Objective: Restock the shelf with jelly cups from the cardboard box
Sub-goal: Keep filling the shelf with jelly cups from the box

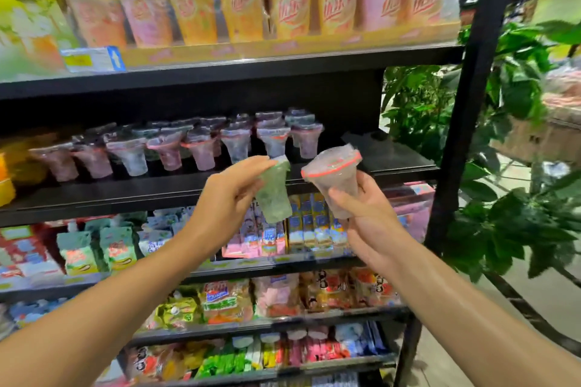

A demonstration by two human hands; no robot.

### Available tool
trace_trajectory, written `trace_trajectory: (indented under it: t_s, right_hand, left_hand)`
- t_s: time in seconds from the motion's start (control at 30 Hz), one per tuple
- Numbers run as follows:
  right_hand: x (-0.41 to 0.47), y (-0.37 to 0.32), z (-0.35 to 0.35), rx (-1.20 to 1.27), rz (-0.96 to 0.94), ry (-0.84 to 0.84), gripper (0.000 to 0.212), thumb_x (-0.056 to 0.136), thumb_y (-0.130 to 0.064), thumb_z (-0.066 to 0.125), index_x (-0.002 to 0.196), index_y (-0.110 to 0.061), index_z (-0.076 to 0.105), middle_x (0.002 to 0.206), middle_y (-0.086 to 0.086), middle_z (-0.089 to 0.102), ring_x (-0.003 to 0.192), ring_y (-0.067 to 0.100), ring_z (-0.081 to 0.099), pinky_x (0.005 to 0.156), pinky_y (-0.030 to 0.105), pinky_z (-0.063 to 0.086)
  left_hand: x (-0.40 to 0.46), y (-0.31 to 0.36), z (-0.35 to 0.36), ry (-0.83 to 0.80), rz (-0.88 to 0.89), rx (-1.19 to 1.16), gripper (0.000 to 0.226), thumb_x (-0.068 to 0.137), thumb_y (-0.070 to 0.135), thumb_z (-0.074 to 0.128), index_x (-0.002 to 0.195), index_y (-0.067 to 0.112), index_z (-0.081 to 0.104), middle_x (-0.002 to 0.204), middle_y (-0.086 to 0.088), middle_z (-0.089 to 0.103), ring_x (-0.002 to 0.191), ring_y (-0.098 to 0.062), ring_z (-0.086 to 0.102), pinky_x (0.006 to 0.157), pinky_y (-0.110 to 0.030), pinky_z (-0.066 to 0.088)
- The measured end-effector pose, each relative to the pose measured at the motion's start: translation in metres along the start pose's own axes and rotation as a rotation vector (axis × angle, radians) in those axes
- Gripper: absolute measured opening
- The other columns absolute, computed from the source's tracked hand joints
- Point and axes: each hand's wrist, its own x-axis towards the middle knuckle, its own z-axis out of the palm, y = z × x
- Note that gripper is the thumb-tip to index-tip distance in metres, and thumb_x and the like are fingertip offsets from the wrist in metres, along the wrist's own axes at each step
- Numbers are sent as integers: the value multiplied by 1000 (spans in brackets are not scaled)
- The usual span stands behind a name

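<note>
Both hands are raised in front of the black shelf (393,163) that carries the jelly cups. The left hand (229,195) is closed around a green jelly cup (274,195), gripping it near the rim with the cup tilted. The right hand (367,210) holds a pale jelly cup with a red-edged lid (338,181) from below and behind, its lid leaning toward the shelf. The two cups are near each other but apart. On the shelf, a row of jelly cups (176,151) stands from the left to about the middle, and the bare patch at the right end looks like the natural place for these two. The cardboard box is not in view. The main risk from here is the standing row: the cups are narrow at the base and wide at the top, so a knuckle or a tilted cup brushing the end one could topple it into its neighbours. Setting a cup down while it leans could also make it tip over or roll off the front edge. The upper shelf of tall drink cups (292,0) overhangs closely, so a hand lifted too high could knock it.
</note>
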Motion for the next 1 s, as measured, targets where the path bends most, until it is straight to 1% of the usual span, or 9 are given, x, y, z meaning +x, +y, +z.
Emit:
trace_trajectory:
  t_s: [0.1, 0.3, 0.43, 0.5, 0.57, 0.73, 0.8, 0.9, 1.0]
  right_hand:
    - [19, -3, -12, -5, -17, 35, 37, 93, -10, 65, 128, -16, 55, 122, 4, 70, 117, 17, 64, 97, 30, 48]
    - [70, -9, -34, -42, -72, 79, 25, 97, -15, 60, 120, -3, 59, 105, 7, 74, 101, 19, 70, 83, 23, 55]
    - [114, -13, -53, -93, -84, 143, 36, 95, -6, 63, 130, 0, 53, 116, 15, 71, 111, 25, 68, 95, 33, 54]
    - [133, -15, -65, -125, -91, 149, 44, 94, 0, 63, 136, -2, 49, 122, 15, 69, 116, 25, 66, 100, 36, 51]
    - [146, -18, -76, -143, -85, 123, 50, 93, 4, 62, 140, -5, 46, 127, 13, 66, 120, 24, 63, 106, 39, 47]
    - [170, -21, -95, -156, -71, 9, 47, 93, 2, 62, 136, -12, 50, 133, 10, 63, 128, 23, 57, 113, 40, 40]
    - [181, -22, -101, -194, -94, 21, 43, 93, 0, 62, 133, -14, 51, 132, 9, 64, 127, 21, 57, 110, 38, 42]
    - [193, -24, -110, -332, -139, 95, 35, 94, 0, 62, 122, -21, 56, 117, -1, 68, 111, 13, 63, 95, 30, 47]
    - [198, -27, -121, -453, -176, 131, 35, 92, -5, 67, 120, -25, 60, 112, -7, 70, 107, 9, 65, 91, 25, 51]
  left_hand:
    - [19, -1, 17, 4, 9, 3, 45, 97, -1, 57, 134, 24, 64, 139, 7, 60, 133, -7, 51, 109, -36, 46]
    - [61, -25, 51, 5, -15, -6, 68, 86, -19, 54, 135, 29, 61, 142, 6, 57, 136, -7, 48, 108, -25, 45]
    - [93, -37, 75, -24, 59, 66, 66, 84, -19, 54, 134, 23, 64, 142, 6, 56, 136, -9, 47, 110, -35, 44]
    - [107, -40, 88, -31, 79, 95, 61, 87, -16, 55, 134, 21, 64, 141, 7, 56, 136, -11, 47, 111, -35, 42]
    - [118, -41, 101, -53, 101, 104, 56, 91, -12, 55, 135, 22, 63, 142, 7, 56, 136, -12, 48, 111, -29, 41]
    - [135, -43, 126, -138, 163, 156, 54, 96, -3, 54, 139, 29, 58, 143, 8, 53, 136, -11, 44, 111, -32, 40]
    - [137, -45, 133, -130, 170, 167, 51, 97, -1, 55, 139, 28, 59, 144, 7, 53, 138, -12, 44, 111, -31, 40]
    - [138, -42, 143, -104, 176, 191, 48, 97, 2, 56, 139, 27, 59, 144, 6, 53, 140, -15, 42, 113, -30, 37]
    - [137, -36, 155, -79, 146, 194, 46, 98, 4, 56, 138, 27, 60, 147, 9, 51, 144, -13, 36, 117, -28, 30]
